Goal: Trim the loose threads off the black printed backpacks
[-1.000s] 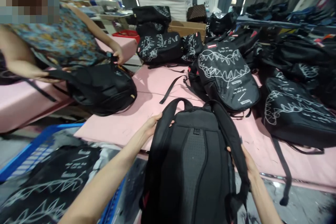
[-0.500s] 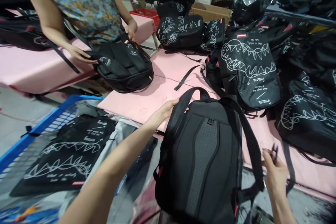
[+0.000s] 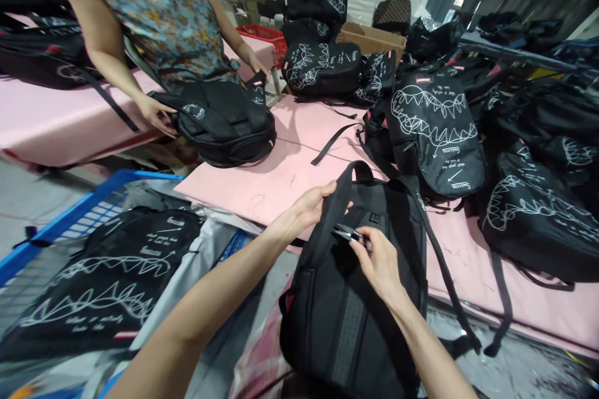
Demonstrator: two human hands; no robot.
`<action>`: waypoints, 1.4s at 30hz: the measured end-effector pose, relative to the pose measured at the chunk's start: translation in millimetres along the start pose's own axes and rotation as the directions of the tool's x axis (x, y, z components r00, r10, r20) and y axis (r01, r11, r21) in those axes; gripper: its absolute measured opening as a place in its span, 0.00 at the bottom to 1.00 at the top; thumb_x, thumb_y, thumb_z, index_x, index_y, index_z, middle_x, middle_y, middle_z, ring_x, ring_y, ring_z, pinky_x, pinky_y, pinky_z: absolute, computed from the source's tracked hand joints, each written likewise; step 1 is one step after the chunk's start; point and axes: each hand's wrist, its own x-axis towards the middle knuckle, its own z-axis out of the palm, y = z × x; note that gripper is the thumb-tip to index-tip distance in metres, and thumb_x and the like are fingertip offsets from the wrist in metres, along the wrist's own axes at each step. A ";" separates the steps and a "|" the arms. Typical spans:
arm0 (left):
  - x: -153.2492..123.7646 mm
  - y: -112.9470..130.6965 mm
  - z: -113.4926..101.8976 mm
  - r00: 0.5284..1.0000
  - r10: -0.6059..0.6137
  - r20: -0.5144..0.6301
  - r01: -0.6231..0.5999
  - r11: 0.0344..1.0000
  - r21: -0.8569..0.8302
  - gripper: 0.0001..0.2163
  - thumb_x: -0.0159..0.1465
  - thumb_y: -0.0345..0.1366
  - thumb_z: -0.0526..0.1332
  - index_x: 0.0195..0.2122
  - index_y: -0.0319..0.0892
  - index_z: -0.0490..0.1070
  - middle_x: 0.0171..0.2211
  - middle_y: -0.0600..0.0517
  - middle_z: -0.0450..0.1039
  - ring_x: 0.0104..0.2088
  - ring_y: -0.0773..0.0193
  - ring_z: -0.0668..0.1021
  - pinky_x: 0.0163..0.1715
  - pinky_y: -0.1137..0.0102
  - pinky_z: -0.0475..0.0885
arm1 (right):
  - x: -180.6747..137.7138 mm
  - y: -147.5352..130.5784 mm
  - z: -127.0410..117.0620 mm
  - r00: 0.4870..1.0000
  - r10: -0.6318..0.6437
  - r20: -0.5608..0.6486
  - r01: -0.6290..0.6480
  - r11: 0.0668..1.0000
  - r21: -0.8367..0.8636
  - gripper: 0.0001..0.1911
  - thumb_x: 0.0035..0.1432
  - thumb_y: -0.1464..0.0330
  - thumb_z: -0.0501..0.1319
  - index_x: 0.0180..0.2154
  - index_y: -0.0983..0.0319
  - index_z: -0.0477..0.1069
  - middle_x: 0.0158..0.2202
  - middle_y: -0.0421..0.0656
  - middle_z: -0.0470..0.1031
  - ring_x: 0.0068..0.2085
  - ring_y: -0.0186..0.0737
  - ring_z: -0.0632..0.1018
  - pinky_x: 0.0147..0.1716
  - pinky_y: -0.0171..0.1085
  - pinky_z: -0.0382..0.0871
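A black backpack [image 3: 346, 312] lies back-side up over the near edge of the pink table [image 3: 281, 181], its mesh panel toward me. My left hand [image 3: 311, 202] grips the backpack's left shoulder strap [image 3: 334, 199] near the top. My right hand [image 3: 379, 259] is closed on small thread snips [image 3: 346, 234], whose tips point left at that strap, just below my left hand.
Across the table a person in a patterned top handles another black backpack [image 3: 224, 121]. Several black backpacks with white shark-mouth print [image 3: 435, 131] cover the right and far side. A blue crate [image 3: 79, 218] at lower left holds printed bags [image 3: 103, 280]. A cardboard box [image 3: 372, 40] stands behind.
My right hand moved from the backpack's right side to its upper middle, bringing the snips up to the left strap. My left hand kept its grip on the strap.
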 end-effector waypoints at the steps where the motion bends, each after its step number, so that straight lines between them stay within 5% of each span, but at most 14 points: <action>1: -5.3 -1.4 3.7 1.000 0.008 0.010 -0.008 1.000 -0.003 0.12 0.62 0.40 0.55 0.36 0.33 0.69 0.26 0.46 0.75 0.29 0.59 0.78 0.35 0.64 0.74 | 8.5 -0.4 5.5 0.998 -0.065 -0.004 0.065 0.997 -0.041 0.09 0.58 0.63 0.56 0.39 0.60 0.69 0.33 0.43 0.73 0.33 0.39 0.72 0.35 0.36 0.62; 9: -19.3 -5.5 12.8 1.000 -0.022 -0.017 0.022 1.000 0.015 0.12 0.63 0.38 0.53 0.34 0.32 0.69 0.24 0.46 0.74 0.24 0.60 0.78 0.28 0.66 0.74 | 26.9 -0.1 14.3 0.951 -0.307 0.025 0.301 0.913 -0.275 0.08 0.61 0.65 0.54 0.36 0.62 0.69 0.30 0.43 0.74 0.32 0.38 0.70 0.36 0.38 0.59; 15: -16.1 -9.3 -1.4 0.974 0.225 0.030 -0.221 0.913 0.344 0.12 0.62 0.36 0.54 0.41 0.33 0.69 0.36 0.42 0.75 0.37 0.55 0.78 0.39 0.60 0.73 | 22.6 4.5 16.7 0.989 -0.106 0.105 0.103 0.994 0.030 0.06 0.59 0.66 0.56 0.34 0.60 0.69 0.31 0.40 0.74 0.32 0.36 0.72 0.33 0.34 0.61; 17: -14.3 -11.5 -20.0 0.853 0.522 0.000 -0.388 0.634 0.668 0.14 0.61 0.32 0.55 0.47 0.35 0.67 0.45 0.40 0.71 0.48 0.51 0.73 0.48 0.55 0.67 | 18.5 18.9 10.0 0.991 0.050 0.127 -0.071 0.983 0.168 0.08 0.56 0.64 0.58 0.36 0.60 0.68 0.31 0.38 0.73 0.30 0.35 0.72 0.30 0.32 0.63; 19: -10.1 -18.4 -39.3 0.590 0.802 0.094 -0.360 0.158 0.920 0.16 0.60 0.29 0.54 0.50 0.37 0.65 0.53 0.39 0.65 0.58 0.48 0.62 0.55 0.50 0.58 | 15.6 40.6 -5.1 0.980 0.191 0.058 -0.198 0.960 0.198 0.12 0.52 0.62 0.60 0.38 0.61 0.67 0.30 0.38 0.73 0.29 0.35 0.72 0.29 0.32 0.63; 21: -2.0 -32.2 -48.4 0.399 0.830 0.390 -0.243 -0.315 0.918 0.18 0.60 0.26 0.53 0.52 0.41 0.65 0.57 0.41 0.61 0.62 0.48 0.53 0.57 0.47 0.52 | 16.3 65.0 -26.4 0.959 0.278 -0.058 -0.271 0.956 0.115 0.11 0.53 0.61 0.58 0.35 0.62 0.68 0.29 0.40 0.72 0.29 0.36 0.72 0.29 0.33 0.63; 22: 4.2 -40.9 -46.2 0.396 0.728 0.559 -0.242 -0.505 0.829 0.18 0.61 0.25 0.52 0.52 0.42 0.65 0.57 0.42 0.61 0.62 0.49 0.52 0.57 0.48 0.52 | 18.4 76.3 -37.5 0.950 0.295 -0.107 -0.294 0.956 0.029 0.11 0.55 0.61 0.55 0.33 0.63 0.68 0.28 0.40 0.72 0.29 0.37 0.72 0.30 0.33 0.63; 23: 12.2 -49.6 -39.1 0.436 0.580 0.688 -0.291 -0.632 0.718 0.19 0.61 0.24 0.52 0.52 0.44 0.65 0.56 0.44 0.63 0.62 0.51 0.54 0.57 0.50 0.54 | 21.8 86.2 -47.8 0.949 0.284 -0.135 -0.296 0.952 -0.075 0.11 0.57 0.62 0.53 0.31 0.63 0.68 0.27 0.41 0.72 0.29 0.38 0.72 0.31 0.34 0.63; 25: 34.1 -62.5 -12.8 0.579 0.328 0.746 -0.416 -0.668 0.617 0.19 0.62 0.24 0.51 0.53 0.46 0.63 0.53 0.46 0.67 0.58 0.58 0.62 0.55 0.59 0.59 | 32.1 100.2 -63.7 0.972 0.207 -0.113 -0.232 0.927 -0.294 0.11 0.58 0.68 0.50 0.33 0.62 0.70 0.32 0.44 0.73 0.34 0.39 0.72 0.35 0.35 0.62; 27: 62.1 -63.9 20.4 0.760 0.331 0.559 -0.344 -0.526 0.778 0.17 0.63 0.27 0.50 0.53 0.43 0.63 0.47 0.45 0.71 0.50 0.60 0.71 0.49 0.64 0.65 | 45.4 107.0 -71.9 0.990 0.139 -0.024 -0.134 0.873 -0.469 0.13 0.56 0.75 0.50 0.38 0.61 0.71 0.38 0.45 0.73 0.41 0.40 0.72 0.39 0.34 0.61; 29: 90.7 -53.9 48.5 0.834 0.348 0.429 -0.252 -0.451 0.856 0.13 0.64 0.31 0.50 0.47 0.38 0.68 0.38 0.44 0.75 0.41 0.59 0.76 0.41 0.66 0.69 | 58.3 107.9 -74.2 0.980 0.171 0.104 -0.080 0.809 -0.582 0.15 0.55 0.77 0.49 0.40 0.61 0.70 0.39 0.46 0.73 0.43 0.41 0.71 0.38 0.34 0.60; 34: 129.2 -29.2 64.5 0.912 0.232 0.338 -0.223 -0.411 0.884 0.11 0.46 0.40 0.69 0.21 0.38 0.71 0.20 0.50 0.70 0.28 0.59 0.76 0.29 0.71 0.67 | 62.0 89.8 -68.8 0.903 0.276 0.329 -0.028 0.801 -0.597 0.10 0.58 0.70 0.52 0.30 0.61 0.71 0.26 0.43 0.72 0.31 0.39 0.72 0.29 0.32 0.57; 37: 128.9 -37.4 53.1 0.930 0.221 0.293 -0.206 -0.348 0.915 0.10 0.50 0.38 0.68 0.22 0.37 0.70 0.20 0.53 0.69 0.25 0.65 0.74 0.25 0.73 0.66 | 38.2 70.7 -63.5 0.914 0.062 0.402 0.153 0.863 -0.481 0.08 0.56 0.71 0.53 0.27 0.61 0.69 0.27 0.41 0.70 0.30 0.36 0.70 0.31 0.32 0.58; 42: 116.1 -60.2 39.5 0.929 0.266 0.257 -0.194 -0.242 0.951 0.09 0.62 0.37 0.56 0.29 0.36 0.67 0.25 0.55 0.67 0.24 0.70 0.70 0.25 0.72 0.68 | 3.1 62.9 -68.5 0.804 -0.257 0.537 0.415 0.888 -0.197 0.10 0.57 0.75 0.52 0.25 0.63 0.65 0.25 0.41 0.67 0.32 0.36 0.67 0.35 0.33 0.59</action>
